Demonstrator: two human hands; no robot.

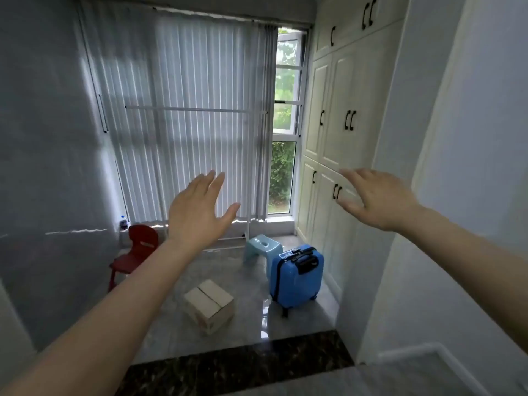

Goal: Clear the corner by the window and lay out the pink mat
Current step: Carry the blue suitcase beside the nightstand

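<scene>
A: Where are our hands?

B: We hold both up in front of us. Our left hand [197,212] has its fingers straight and spread, and it holds nothing. Our right hand [377,198] is the same, fingers straight, touching nothing.

A: What is in the corner by the window [284,124]?

B: We see a red chair [137,250] on the left, by the wall. A light blue stool [263,247] stands under the window. Just beside the stool, nearer to us, is a blue suitcase [297,275], standing up near the white cupboards [334,115].

A: And on the floor?

B: A brown cardboard box [210,305] sits in the middle of the shiny grey floor [251,327], closed, apart from the suitcase and the chair.

A: Where is the pink mat?

B: We cannot see it from here. White blinds [185,115] cover most of the window.
</scene>
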